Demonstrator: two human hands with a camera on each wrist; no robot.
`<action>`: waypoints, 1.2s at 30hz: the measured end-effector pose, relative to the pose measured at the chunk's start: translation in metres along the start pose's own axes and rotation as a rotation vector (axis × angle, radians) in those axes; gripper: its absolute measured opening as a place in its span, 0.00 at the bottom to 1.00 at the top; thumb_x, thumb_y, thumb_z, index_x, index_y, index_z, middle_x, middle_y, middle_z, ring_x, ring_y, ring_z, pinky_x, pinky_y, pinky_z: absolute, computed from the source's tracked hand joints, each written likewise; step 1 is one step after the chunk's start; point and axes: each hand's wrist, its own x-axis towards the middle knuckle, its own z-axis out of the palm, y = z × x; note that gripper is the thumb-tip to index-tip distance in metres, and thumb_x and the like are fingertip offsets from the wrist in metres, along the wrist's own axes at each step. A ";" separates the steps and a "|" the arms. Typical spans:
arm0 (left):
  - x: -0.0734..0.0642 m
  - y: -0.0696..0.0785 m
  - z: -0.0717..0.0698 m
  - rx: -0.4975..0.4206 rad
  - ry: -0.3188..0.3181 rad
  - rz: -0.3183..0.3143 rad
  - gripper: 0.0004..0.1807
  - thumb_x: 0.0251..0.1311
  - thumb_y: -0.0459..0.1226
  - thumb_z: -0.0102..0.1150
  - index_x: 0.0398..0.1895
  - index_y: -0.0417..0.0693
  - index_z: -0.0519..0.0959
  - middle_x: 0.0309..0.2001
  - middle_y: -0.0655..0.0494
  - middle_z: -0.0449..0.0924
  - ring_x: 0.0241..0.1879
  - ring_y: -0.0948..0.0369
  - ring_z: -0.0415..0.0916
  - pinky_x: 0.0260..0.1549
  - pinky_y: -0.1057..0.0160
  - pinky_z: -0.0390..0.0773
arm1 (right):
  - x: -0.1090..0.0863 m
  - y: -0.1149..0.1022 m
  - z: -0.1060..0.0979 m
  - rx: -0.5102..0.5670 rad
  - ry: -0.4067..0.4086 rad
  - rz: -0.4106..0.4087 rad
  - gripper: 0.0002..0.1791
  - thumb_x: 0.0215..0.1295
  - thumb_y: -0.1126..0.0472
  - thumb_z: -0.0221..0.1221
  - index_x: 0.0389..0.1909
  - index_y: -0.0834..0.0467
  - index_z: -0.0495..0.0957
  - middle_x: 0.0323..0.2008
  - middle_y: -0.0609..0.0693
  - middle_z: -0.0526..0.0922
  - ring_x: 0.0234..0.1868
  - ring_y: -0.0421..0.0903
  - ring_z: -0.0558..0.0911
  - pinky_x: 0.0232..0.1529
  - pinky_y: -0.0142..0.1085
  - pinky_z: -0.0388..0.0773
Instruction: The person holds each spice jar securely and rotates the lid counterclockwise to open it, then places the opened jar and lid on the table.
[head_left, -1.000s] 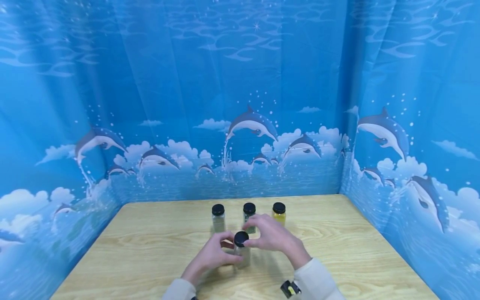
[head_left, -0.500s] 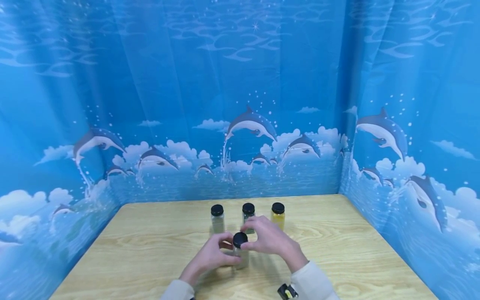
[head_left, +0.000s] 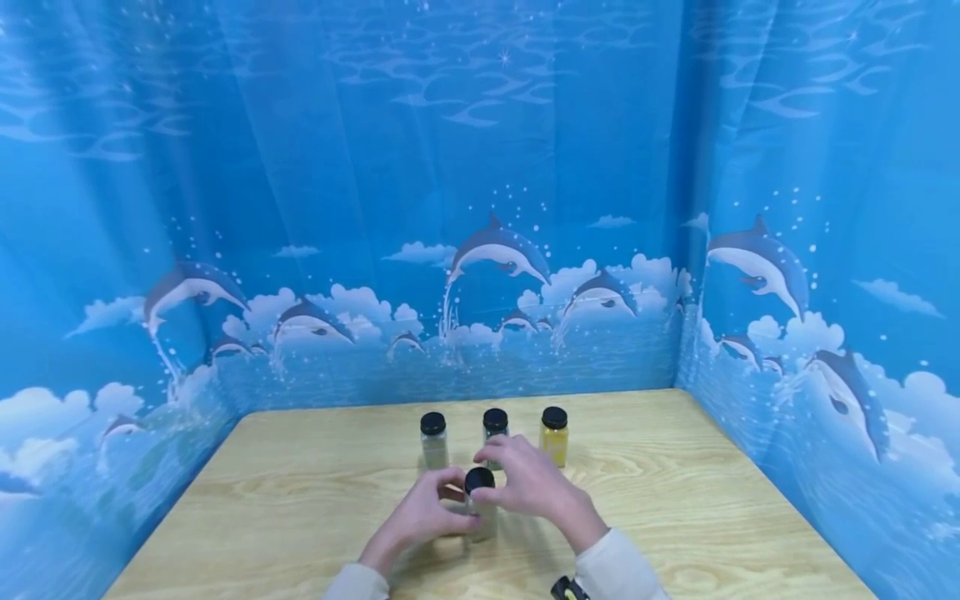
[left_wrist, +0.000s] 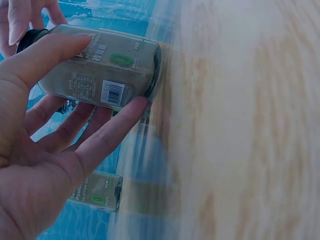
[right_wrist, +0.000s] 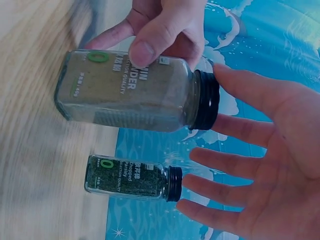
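A glass spice jar of brownish powder [right_wrist: 145, 92] with a black lid [right_wrist: 207, 100] stands upright; part of its label reads "...MIN ...WDER". My left hand [head_left: 423, 510] grips its body from the left, thumb on the near face and fingers round the far side. Whether its base touches the tabletop I cannot tell. On the right, my right hand [head_left: 536, 483] holds the lid between thumb and index finger. Its other fingers stretch out loosely past the lid, as the right wrist view shows.
Behind the hands, three more black-lidded jars stand in a row: a pale powder jar [head_left: 434, 447], a chopped parsley jar [right_wrist: 127, 177] and a yellow jar [head_left: 554, 442]. They share a wood-grain table [head_left: 285, 475], enclosed by blue dolphin curtains [head_left: 375, 208].
My right thumb has slid slightly left across the front of the lid. The left hand keeps its grip and the jar stays in place. The head view has shifted a little.
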 end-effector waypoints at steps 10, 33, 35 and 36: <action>0.001 0.000 0.001 -0.028 0.001 0.025 0.20 0.51 0.35 0.78 0.48 0.49 0.83 0.52 0.51 0.84 0.54 0.53 0.82 0.59 0.45 0.82 | 0.001 -0.003 0.002 -0.014 0.023 0.012 0.24 0.61 0.42 0.71 0.52 0.52 0.85 0.68 0.59 0.77 0.66 0.61 0.77 0.63 0.61 0.79; 0.000 0.000 0.000 0.009 0.001 0.028 0.23 0.50 0.37 0.78 0.51 0.52 0.83 0.53 0.53 0.85 0.54 0.54 0.82 0.58 0.45 0.82 | 0.002 0.000 0.004 -0.003 0.023 -0.007 0.23 0.61 0.44 0.71 0.50 0.54 0.86 0.67 0.60 0.78 0.66 0.61 0.78 0.66 0.60 0.77; 0.000 0.000 0.000 0.017 0.002 0.030 0.23 0.50 0.37 0.78 0.51 0.52 0.83 0.52 0.53 0.85 0.54 0.54 0.82 0.58 0.46 0.83 | 0.003 0.000 0.005 0.003 0.016 -0.005 0.23 0.61 0.43 0.70 0.50 0.54 0.85 0.67 0.61 0.78 0.66 0.62 0.77 0.66 0.61 0.76; 0.000 0.000 0.000 0.020 0.003 0.032 0.23 0.50 0.37 0.78 0.51 0.52 0.83 0.52 0.53 0.85 0.54 0.55 0.82 0.58 0.47 0.83 | 0.003 0.000 0.005 0.005 0.012 -0.004 0.22 0.61 0.43 0.70 0.50 0.53 0.85 0.67 0.61 0.78 0.66 0.62 0.77 0.66 0.61 0.76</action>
